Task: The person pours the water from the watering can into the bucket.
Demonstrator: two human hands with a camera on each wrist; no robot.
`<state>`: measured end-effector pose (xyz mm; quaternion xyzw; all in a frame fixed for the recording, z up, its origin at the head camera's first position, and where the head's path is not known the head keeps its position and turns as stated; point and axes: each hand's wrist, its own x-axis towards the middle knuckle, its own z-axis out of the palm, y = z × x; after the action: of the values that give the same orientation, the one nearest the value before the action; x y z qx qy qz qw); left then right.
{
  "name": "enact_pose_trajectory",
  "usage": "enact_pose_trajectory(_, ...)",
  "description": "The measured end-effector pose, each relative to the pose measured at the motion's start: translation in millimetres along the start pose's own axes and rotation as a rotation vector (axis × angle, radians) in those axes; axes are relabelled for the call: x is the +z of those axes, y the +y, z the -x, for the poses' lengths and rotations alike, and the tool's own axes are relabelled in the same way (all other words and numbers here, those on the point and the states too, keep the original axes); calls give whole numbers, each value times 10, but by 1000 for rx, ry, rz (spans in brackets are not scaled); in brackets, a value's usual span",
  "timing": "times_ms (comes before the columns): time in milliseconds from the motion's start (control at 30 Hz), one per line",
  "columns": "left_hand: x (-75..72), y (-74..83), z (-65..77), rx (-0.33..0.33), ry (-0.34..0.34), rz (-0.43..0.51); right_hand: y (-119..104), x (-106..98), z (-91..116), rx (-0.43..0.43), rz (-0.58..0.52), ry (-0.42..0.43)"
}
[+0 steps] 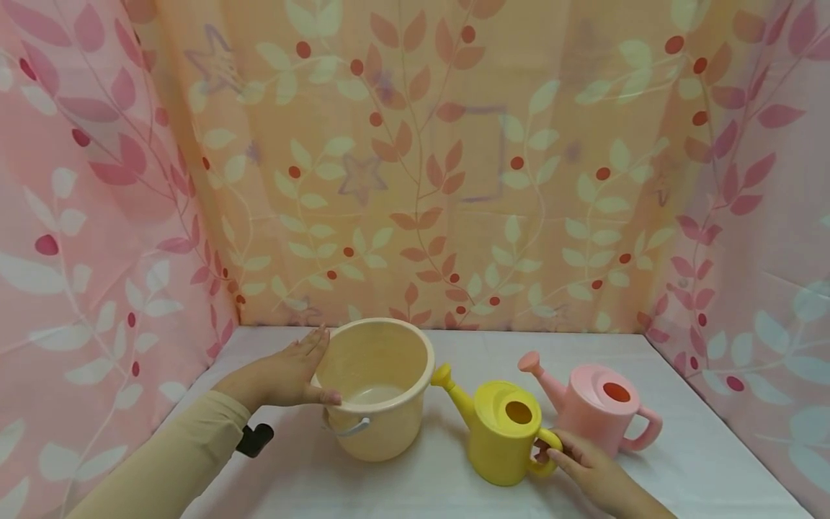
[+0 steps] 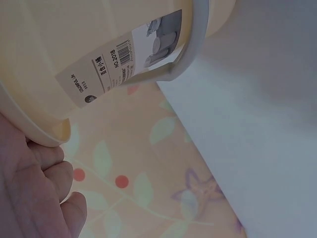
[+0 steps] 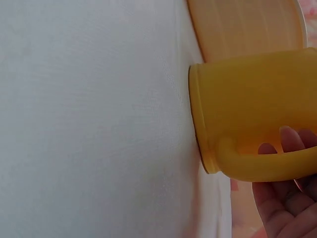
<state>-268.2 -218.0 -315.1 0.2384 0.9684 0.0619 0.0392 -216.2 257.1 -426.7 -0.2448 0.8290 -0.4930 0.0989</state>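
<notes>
A cream bucket (image 1: 382, 432) with a pale handle stands on the white table, its mouth upward. My left hand (image 1: 285, 373) rests spread against the bucket's left rim, thumb along the front edge. In the left wrist view the fingers (image 2: 59, 178) touch the rim below a printed label (image 2: 119, 59). A yellow watering can (image 1: 502, 440) is right of the bucket, its spout pointing toward it. My right hand (image 1: 583, 468) grips the can's handle (image 3: 267, 166), with fingers passed through the loop. The can's base looks on or very near the table.
A pink watering can (image 1: 596, 411) stands behind and right of the yellow one, close to my right hand. Leaf-patterned cloth (image 1: 415, 180) hangs behind the white table (image 1: 285, 476) and along both sides. A black wrist device (image 1: 255, 440) sits under my left cuff.
</notes>
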Motion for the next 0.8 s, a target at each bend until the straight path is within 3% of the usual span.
enact_pose_trajectory(167,-11,11,2,-2,1,4,45,-56,8,79,10,81)
enact_pose_trajectory(433,-13,18,1,-3,-3,-4,89,-118,13,71,62,152)
enact_pose_trajectory(633,-14,10,-8,-4,-1,-6,124,-102,17,73,-127,115)
enact_pose_trajectory(800,-8,5,-5,0,2,2,103,-57,-4,140,-256,62)
